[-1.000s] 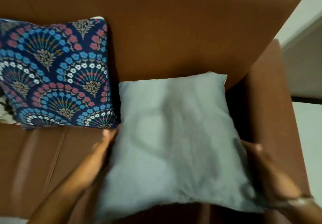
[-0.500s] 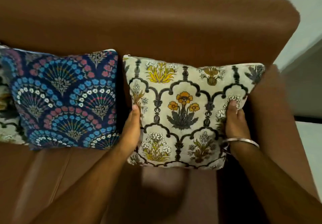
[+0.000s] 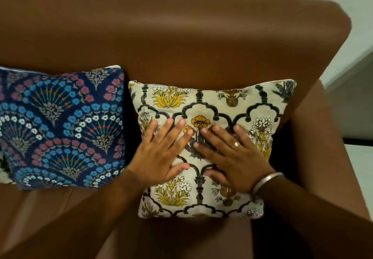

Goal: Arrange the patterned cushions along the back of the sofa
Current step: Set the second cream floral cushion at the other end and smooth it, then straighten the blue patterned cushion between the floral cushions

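Observation:
A cream cushion [image 3: 220,105] with black arches and yellow flowers leans against the brown sofa back [image 3: 171,42], at the right end by the armrest. My left hand [image 3: 161,153] and my right hand [image 3: 232,153] lie flat on its front, side by side, fingers spread and pointing up. Neither hand grips anything. To its left, a navy cushion [image 3: 64,125] with blue, pink and white flower fans stands against the same back, a narrow dark gap between the two.
The sofa's right armrest [image 3: 323,158] runs along the cream cushion's side. The brown seat [image 3: 50,214] stretches below both cushions. A sliver of another pale patterned cushion [image 3: 3,170] peeks out at the far left edge. A pale wall lies behind the sofa.
The cushion went from plain grey side up in my hands to patterned side out against the back. My hands left its side edges and now press flat on its front.

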Demonstrator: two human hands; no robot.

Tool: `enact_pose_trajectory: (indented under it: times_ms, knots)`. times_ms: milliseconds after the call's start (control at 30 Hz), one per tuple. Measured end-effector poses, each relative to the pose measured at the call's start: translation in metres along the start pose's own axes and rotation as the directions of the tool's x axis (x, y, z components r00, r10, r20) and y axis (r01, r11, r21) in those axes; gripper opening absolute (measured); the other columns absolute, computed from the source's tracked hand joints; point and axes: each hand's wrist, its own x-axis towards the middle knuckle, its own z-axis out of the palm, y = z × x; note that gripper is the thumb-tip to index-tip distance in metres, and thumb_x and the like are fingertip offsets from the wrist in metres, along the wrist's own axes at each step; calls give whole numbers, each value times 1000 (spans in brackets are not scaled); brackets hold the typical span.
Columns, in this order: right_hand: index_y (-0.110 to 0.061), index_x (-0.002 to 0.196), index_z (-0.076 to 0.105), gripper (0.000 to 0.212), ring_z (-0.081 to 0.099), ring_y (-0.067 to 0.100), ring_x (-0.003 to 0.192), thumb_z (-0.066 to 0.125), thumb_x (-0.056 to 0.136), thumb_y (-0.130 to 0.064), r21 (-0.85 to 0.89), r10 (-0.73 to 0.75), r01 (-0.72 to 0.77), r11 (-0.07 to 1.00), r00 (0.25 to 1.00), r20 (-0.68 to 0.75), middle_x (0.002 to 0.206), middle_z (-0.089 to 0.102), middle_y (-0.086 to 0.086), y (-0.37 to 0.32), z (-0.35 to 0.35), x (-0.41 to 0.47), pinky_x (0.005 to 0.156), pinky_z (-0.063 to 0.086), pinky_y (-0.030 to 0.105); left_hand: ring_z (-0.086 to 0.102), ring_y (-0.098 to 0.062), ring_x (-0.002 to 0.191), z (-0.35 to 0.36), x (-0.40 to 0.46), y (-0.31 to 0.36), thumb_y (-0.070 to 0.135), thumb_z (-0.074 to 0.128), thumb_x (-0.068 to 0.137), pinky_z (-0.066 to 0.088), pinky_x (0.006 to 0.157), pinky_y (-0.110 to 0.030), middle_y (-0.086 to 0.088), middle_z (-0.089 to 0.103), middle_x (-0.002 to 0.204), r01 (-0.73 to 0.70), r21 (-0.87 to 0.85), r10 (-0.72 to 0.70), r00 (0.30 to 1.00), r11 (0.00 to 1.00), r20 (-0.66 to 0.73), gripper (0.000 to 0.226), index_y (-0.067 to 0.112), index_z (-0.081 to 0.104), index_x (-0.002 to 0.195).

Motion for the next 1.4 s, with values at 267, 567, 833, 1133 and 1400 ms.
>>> enact_pose_trajectory:
  times_ms: [267, 567, 833, 1133, 1400]
  knots:
    - [-32, 156, 22, 92, 13, 35, 153, 25, 81, -85, 61, 630, -641, 765, 764, 141, 168, 16, 7, 86, -15, 0, 116, 10, 64, 19, -25, 153, -23, 24, -29, 69, 23, 95, 22, 122, -51, -2, 19, 168, 710, -461, -747, 650, 533, 138, 75, 33, 7, 159]
    - [-22, 139, 51, 50, 55, 25, 129, 54, 94, -44, 762, 844, -587, -273, 235, 483, 125, 61, -6, -38, -15, -61, 95, 42, 31, 61, -25, 127, 9, -23, 16, 86, 39, 77, 40, 112, -51, -2, 65, 138, 316, -670, -526, 433, -672, 732, 82, 33, 58, 138]
    - [-46, 143, 42, 51, 61, 11, 118, 46, 95, -60, 775, 781, -558, 297, 609, 139, 133, 64, -9, 49, -107, -12, 90, 53, 30, 60, -24, 128, -2, 16, 61, 94, 32, 70, 44, 109, -49, 2, 61, 142, 90, -583, -444, 558, -808, 701, 92, 38, 57, 138]
    - [-18, 150, 36, 59, 37, 30, 144, 44, 97, -42, 506, 905, -783, 361, 425, 11, 155, 40, 16, -11, -92, -17, 116, 30, 52, 51, -24, 133, -1, -27, 25, 79, 33, 77, 40, 108, -38, -4, 48, 153, 441, -543, -313, 493, -714, 812, 87, 29, 41, 148]
    - [-17, 137, 53, 65, 59, 15, 125, 37, 78, 4, 750, 779, -624, 220, 575, 251, 137, 62, 6, -219, -68, 96, 104, 42, 22, 64, -7, 104, -77, -214, -162, 44, 56, 91, 50, 87, -24, 2, 69, 117, 565, -819, -845, 484, 103, 228, 38, 20, 62, 119]
